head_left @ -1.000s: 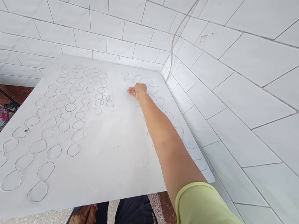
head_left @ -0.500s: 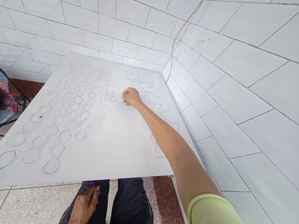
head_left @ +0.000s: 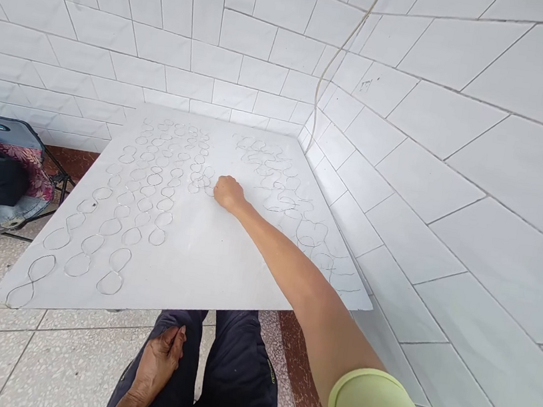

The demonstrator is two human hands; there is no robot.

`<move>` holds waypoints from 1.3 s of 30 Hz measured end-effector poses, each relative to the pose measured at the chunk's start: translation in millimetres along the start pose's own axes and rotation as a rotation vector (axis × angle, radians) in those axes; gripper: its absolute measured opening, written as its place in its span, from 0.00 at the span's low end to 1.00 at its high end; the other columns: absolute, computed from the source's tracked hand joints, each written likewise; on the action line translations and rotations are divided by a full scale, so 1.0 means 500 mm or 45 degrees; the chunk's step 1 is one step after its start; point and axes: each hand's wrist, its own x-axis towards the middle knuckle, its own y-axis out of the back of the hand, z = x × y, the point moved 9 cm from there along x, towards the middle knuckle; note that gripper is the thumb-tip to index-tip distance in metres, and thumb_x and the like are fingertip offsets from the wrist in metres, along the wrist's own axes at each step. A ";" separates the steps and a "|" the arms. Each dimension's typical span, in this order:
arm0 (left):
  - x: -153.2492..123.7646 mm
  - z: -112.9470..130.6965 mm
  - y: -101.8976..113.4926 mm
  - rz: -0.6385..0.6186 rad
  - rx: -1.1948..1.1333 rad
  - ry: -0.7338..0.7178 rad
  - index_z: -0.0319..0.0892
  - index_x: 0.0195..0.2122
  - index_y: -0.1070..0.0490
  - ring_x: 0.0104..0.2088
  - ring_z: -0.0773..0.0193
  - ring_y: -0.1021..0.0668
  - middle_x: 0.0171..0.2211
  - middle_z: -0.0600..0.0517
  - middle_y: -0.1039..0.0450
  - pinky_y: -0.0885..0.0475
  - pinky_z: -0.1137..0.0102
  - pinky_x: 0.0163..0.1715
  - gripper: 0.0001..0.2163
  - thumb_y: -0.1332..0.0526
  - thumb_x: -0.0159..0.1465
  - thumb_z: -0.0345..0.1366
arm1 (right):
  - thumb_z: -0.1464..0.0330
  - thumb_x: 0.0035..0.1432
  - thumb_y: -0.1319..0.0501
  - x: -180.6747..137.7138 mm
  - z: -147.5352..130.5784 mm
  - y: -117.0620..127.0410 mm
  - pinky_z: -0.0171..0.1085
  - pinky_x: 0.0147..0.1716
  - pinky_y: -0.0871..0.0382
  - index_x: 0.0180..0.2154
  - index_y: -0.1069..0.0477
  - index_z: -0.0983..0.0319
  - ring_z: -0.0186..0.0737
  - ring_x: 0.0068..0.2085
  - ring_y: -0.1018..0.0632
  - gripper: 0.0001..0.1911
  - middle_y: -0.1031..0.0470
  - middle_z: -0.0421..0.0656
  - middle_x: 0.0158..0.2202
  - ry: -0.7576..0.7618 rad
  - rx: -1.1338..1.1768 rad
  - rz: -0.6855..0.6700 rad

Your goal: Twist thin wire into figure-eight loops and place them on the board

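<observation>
Two hands were in play, and we had the right hand on the move: it had come off the upper reach of the looser wire pieces at one o'clock on the white board and drawn back nearer the centre. Half a second earlier it sat a little short of that spot; now it was right beside the small cluster of loops, which lay at its nine o'clock. For the work that counted, we judged, because the hand now stood between the two groups, closest to the cluster

On to the grip! We saw the knuckles up and the fingers bent down and under, the fist looking nearly closed, but the fingertips were hidden from us. Whether it pinched a piece of wire, touched a loop or held nothing, we could not tell

Out from eight round to eleven o'clock we had rows of figure-eight loops, lying flat, with the looser pieces spread from one to four o'clock. Down at six o'clock, off the board, the left hand rested on the dark trousers, just as before, fingers curled in and thumb laid along them; we could not make out anything inside it
</observation>
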 end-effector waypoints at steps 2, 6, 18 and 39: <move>-0.001 -0.001 -0.002 -0.008 -0.008 0.000 0.44 0.34 0.27 0.18 0.62 0.24 0.21 0.53 0.29 0.27 0.67 0.27 0.21 0.51 0.73 0.53 | 0.75 0.63 0.38 -0.033 -0.002 0.000 0.40 0.34 0.37 0.27 0.37 0.58 0.46 0.36 0.27 0.14 0.32 0.47 0.33 0.054 -0.152 -0.041; -0.004 -0.002 -0.005 -0.022 0.013 -0.020 0.44 0.34 0.27 0.19 0.63 0.24 0.22 0.53 0.28 0.29 0.68 0.28 0.21 0.51 0.74 0.51 | 0.77 0.63 0.41 -0.104 -0.007 -0.003 0.40 0.33 0.40 0.28 0.37 0.59 0.43 0.35 0.29 0.13 0.30 0.48 0.37 0.173 -0.398 -0.129; -0.008 -0.003 -0.010 -0.029 0.098 -0.036 0.43 0.34 0.27 0.21 0.65 0.24 0.24 0.54 0.27 0.30 0.70 0.30 0.18 0.50 0.74 0.46 | 0.72 0.69 0.43 -0.263 -0.019 -0.001 0.38 0.35 0.35 0.41 0.31 0.62 0.44 0.40 0.24 0.03 0.27 0.50 0.47 0.186 -0.749 -0.280; -0.016 0.001 -0.011 -0.081 0.002 -0.013 0.45 0.32 0.29 0.20 0.65 0.25 0.24 0.54 0.27 0.32 0.69 0.28 0.14 0.45 0.71 0.45 | 0.75 0.73 0.47 -0.354 -0.068 -0.037 0.40 0.40 0.32 0.47 0.28 0.65 0.46 0.44 0.23 0.10 0.27 0.53 0.48 0.359 -0.936 -0.419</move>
